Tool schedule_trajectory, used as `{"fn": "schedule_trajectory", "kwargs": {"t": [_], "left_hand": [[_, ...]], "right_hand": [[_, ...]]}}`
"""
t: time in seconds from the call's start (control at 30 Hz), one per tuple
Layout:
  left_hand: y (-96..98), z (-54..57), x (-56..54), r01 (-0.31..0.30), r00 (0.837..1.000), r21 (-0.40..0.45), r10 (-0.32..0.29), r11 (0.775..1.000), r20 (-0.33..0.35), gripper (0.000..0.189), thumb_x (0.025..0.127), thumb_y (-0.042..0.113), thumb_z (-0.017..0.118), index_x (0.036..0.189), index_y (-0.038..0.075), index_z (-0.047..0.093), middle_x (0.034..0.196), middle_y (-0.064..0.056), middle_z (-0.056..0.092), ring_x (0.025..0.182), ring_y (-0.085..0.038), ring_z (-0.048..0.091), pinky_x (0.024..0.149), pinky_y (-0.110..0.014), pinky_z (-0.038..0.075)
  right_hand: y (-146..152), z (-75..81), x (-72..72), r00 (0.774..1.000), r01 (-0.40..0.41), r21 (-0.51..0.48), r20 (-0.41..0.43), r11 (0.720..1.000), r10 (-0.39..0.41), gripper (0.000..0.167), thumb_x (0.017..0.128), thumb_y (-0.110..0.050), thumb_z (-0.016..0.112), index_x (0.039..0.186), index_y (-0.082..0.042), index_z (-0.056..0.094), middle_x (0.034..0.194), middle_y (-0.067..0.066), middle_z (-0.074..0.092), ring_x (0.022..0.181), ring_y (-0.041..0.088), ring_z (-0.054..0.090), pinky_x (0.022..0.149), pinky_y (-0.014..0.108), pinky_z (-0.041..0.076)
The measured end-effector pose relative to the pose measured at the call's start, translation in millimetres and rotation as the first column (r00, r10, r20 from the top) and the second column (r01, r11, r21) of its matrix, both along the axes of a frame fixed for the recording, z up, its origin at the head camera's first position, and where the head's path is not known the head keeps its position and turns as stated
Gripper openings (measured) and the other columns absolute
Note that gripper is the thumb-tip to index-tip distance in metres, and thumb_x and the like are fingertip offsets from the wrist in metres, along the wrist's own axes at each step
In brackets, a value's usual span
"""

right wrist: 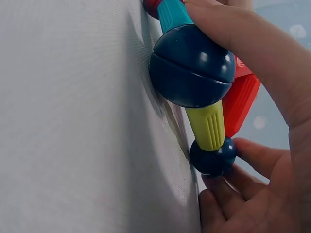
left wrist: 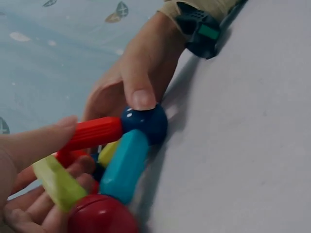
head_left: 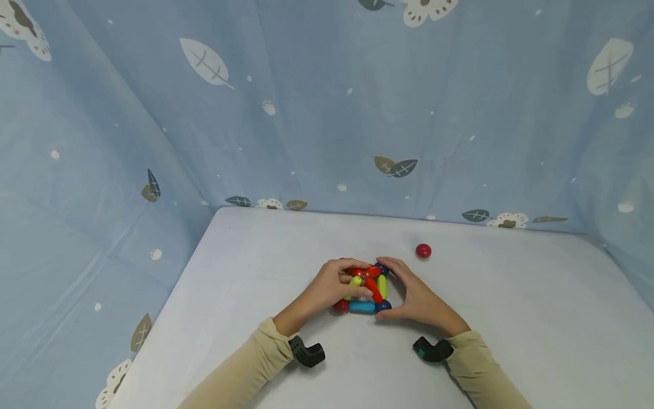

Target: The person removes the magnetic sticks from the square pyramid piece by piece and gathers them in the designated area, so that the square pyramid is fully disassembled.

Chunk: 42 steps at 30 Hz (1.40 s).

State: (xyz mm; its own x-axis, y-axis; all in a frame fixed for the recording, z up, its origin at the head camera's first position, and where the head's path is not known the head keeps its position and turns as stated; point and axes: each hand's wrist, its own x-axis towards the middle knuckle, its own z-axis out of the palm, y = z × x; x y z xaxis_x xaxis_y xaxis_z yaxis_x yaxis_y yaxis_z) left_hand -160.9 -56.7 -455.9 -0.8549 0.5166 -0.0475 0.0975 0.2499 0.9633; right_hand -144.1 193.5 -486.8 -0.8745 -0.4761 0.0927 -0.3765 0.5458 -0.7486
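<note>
A frame of chunky toy magnetic rods and balls sits on the table between the hands. Its near side has a red ball (head_left: pixel 340 307), a light-blue rod (head_left: pixel 361 307) and a dark-blue ball (right wrist: pixel 192 68). A yellow-green rod (right wrist: pixel 208 127) runs from there to a farther dark-blue ball (right wrist: pixel 214 156). My left hand (head_left: pixel 331 286) pinches a red rod (left wrist: pixel 97 133) that slants up from the near blue ball; another yellow-green rod (left wrist: pixel 57 182) tilts beside its fingers. My right hand (head_left: pixel 419 295) holds the right side, thumb on the near blue ball, fingers around the far one.
A loose red ball (head_left: pixel 423 251) lies on the white table (head_left: pixel 521 307) beyond the right hand. Blue patterned cloth (head_left: pixel 317 113) hangs behind the table and along its left side. A dark wrist device (head_left: pixel 307 352) sticks out below the left cuff, another (head_left: pixel 433 349) below the right.
</note>
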Motion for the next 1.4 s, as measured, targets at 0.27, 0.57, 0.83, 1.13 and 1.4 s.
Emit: {"fn": "schedule_trajectory", "kwargs": {"t": [0.27,0.57,0.83,1.13,1.4], "left_hand": [[-24.8,9.2,6.7,-0.011,0.993,-0.107,-0.002,0.994,-0.119,0.07,0.086,0.017,0.086,0.147,0.008,0.054,0.144,-0.014,0.059,0.115,-0.029,0.071,0.09,-0.034,0.061],[-30.2,2.2,17.2,-0.099,0.945,-0.237,0.016,0.966,-0.328,0.04,0.082,0.02,0.089,0.115,0.011,0.068,0.106,-0.002,0.07,0.077,-0.015,0.06,0.063,-0.021,0.048],[-24.4,3.0,16.4,-0.07,0.946,-0.279,-0.025,0.958,-0.322,0.03,0.085,0.019,0.086,0.107,0.015,0.066,0.093,0.005,0.071,0.074,-0.007,0.058,0.063,-0.021,0.049],[-21.2,10.4,19.5,-0.079,0.929,-0.356,-0.061,0.931,-0.366,0.028,0.088,0.021,0.084,0.109,0.011,0.067,0.089,0.003,0.071,0.076,-0.007,0.06,0.068,-0.019,0.051],[-22.5,15.0,21.5,-0.074,0.928,-0.38,-0.076,0.922,-0.366,0.026,0.09,0.019,0.081,0.11,0.011,0.065,0.089,0.0,0.071,0.079,-0.009,0.06,0.07,-0.02,0.051]], "right_hand": [[-7.9,-5.5,-0.5,0.999,-0.018,-0.013,0.033,1.0,0.018,0.11,0.071,-0.048,0.093,0.159,-0.016,0.036,0.163,0.007,0.037,0.15,0.034,0.039,0.118,0.063,0.036],[-5.5,1.1,-1.3,0.999,-0.007,0.001,0.032,1.0,0.007,0.111,0.07,-0.049,0.094,0.159,-0.016,0.037,0.164,0.007,0.037,0.15,0.034,0.039,0.119,0.062,0.035],[-3.3,2.5,-0.7,1.0,0.01,-0.001,0.015,1.0,-0.01,0.111,0.07,-0.049,0.094,0.159,-0.017,0.036,0.163,0.007,0.037,0.149,0.035,0.039,0.118,0.064,0.035],[-2.3,5.2,-0.8,1.0,0.017,0.0,0.022,1.0,-0.017,0.11,0.07,-0.047,0.094,0.159,-0.017,0.037,0.163,0.009,0.038,0.149,0.036,0.04,0.117,0.065,0.035],[-1.7,4.7,0.3,0.999,0.022,-0.001,0.031,1.0,-0.022,0.11,0.07,-0.045,0.095,0.159,-0.018,0.037,0.163,0.009,0.038,0.15,0.036,0.039,0.118,0.065,0.034]]}}
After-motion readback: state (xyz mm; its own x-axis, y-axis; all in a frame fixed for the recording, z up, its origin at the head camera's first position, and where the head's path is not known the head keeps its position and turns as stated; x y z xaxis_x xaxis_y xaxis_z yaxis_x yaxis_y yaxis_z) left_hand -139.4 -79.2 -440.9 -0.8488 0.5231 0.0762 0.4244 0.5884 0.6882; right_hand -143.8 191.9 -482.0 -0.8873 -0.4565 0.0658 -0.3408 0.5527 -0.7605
